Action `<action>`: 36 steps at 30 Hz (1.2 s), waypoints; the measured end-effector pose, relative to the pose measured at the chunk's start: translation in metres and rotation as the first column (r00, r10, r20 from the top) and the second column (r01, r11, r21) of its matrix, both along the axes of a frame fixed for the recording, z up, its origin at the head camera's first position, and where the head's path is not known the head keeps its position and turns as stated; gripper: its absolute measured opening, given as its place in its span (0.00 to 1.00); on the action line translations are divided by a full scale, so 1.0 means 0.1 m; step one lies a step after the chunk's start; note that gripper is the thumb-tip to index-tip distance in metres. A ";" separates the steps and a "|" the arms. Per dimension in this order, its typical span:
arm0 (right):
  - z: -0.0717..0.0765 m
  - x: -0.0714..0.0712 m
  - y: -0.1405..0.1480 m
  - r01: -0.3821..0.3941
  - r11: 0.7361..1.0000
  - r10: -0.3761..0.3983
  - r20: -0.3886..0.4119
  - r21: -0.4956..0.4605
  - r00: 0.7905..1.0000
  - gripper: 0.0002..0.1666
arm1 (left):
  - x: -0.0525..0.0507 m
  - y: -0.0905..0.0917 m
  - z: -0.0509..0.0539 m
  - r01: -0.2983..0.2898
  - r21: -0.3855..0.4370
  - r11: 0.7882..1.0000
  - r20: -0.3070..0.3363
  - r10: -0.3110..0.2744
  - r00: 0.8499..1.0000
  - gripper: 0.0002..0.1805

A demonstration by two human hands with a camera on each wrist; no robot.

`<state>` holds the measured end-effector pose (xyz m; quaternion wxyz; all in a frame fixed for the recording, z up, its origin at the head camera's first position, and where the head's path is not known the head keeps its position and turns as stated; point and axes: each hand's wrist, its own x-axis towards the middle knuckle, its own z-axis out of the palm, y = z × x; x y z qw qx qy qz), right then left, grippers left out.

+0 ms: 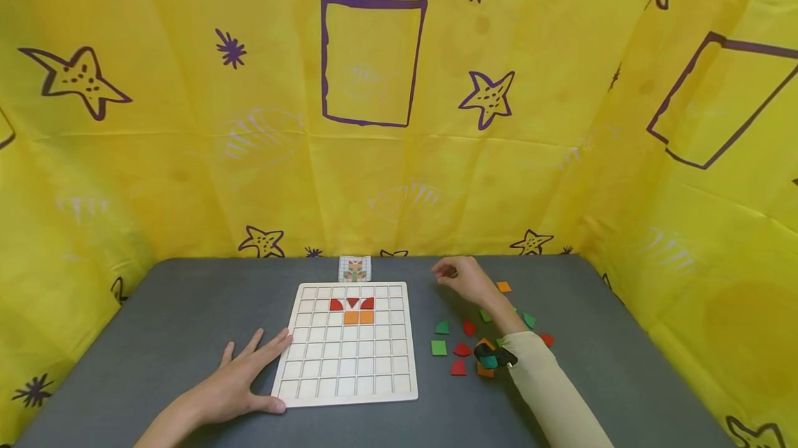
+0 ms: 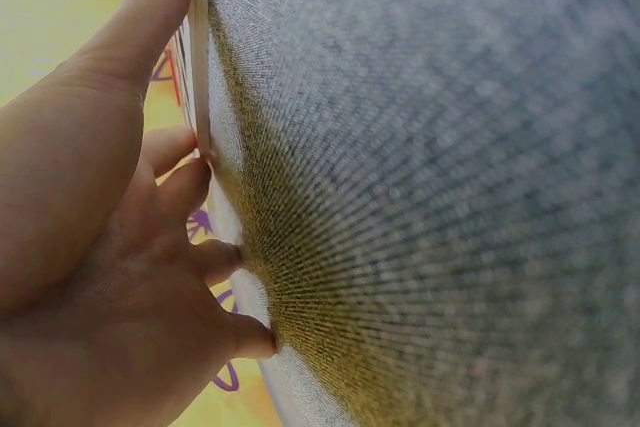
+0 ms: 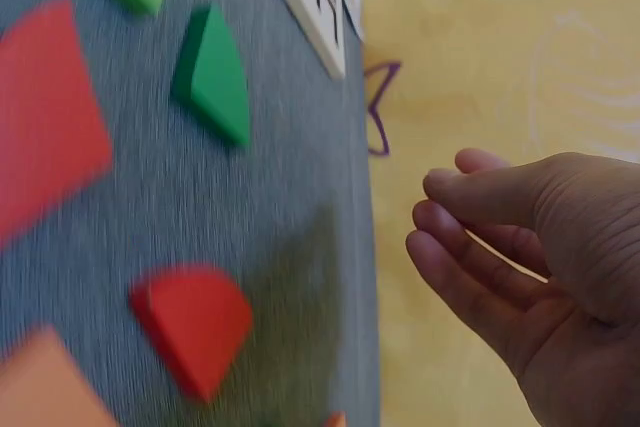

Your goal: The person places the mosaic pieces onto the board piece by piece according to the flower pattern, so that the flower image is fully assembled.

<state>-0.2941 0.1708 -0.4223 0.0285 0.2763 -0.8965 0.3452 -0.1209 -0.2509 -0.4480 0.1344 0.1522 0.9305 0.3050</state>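
A pale gridded board (image 1: 349,349) lies on the grey table. Near its top sit red pieces, among them a red triangle (image 1: 352,302), above two orange squares (image 1: 366,318). My left hand (image 1: 240,379) rests at the board's left edge, fingers spread, its thumb at the near corner; the left wrist view shows this hand (image 2: 110,207) against the board's side. To the right of the board, my right hand (image 1: 466,280) hovers over the table with its fingers loosely bent. In the right wrist view, no piece shows between that hand's (image 3: 520,247) thumb and fingers.
A small printed pattern card (image 1: 355,269) lies beyond the board's far edge. Several loose pieces are scattered right of the board, including a light green square (image 1: 439,347), a green quarter-round (image 1: 442,327) and an orange square (image 1: 503,287). Yellow patterned cloth (image 1: 374,178) hangs around the table.
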 end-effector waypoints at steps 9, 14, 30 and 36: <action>-0.01 -0.01 0.38 0.057 0.998 -0.057 -0.001 0.014 0.998 0.11 | 0.00 0.00 0.01 -0.001 -0.002 1.000 -0.004 0.001 1.000 0.59; -0.06 -0.03 0.59 0.061 0.998 -0.061 0.019 0.026 0.998 0.11 | -0.01 0.00 0.01 -0.004 -0.011 1.000 0.006 0.004 1.000 0.59; -0.18 -0.03 0.99 0.011 0.996 -0.021 0.124 0.087 0.992 0.14 | 0.00 0.01 0.02 -0.002 -0.008 1.000 0.003 0.002 1.000 0.59; -0.19 0.02 0.97 0.003 0.995 -0.011 0.081 0.097 0.997 0.15 | -0.02 0.01 0.01 -0.007 -0.017 1.000 0.017 0.007 1.000 0.60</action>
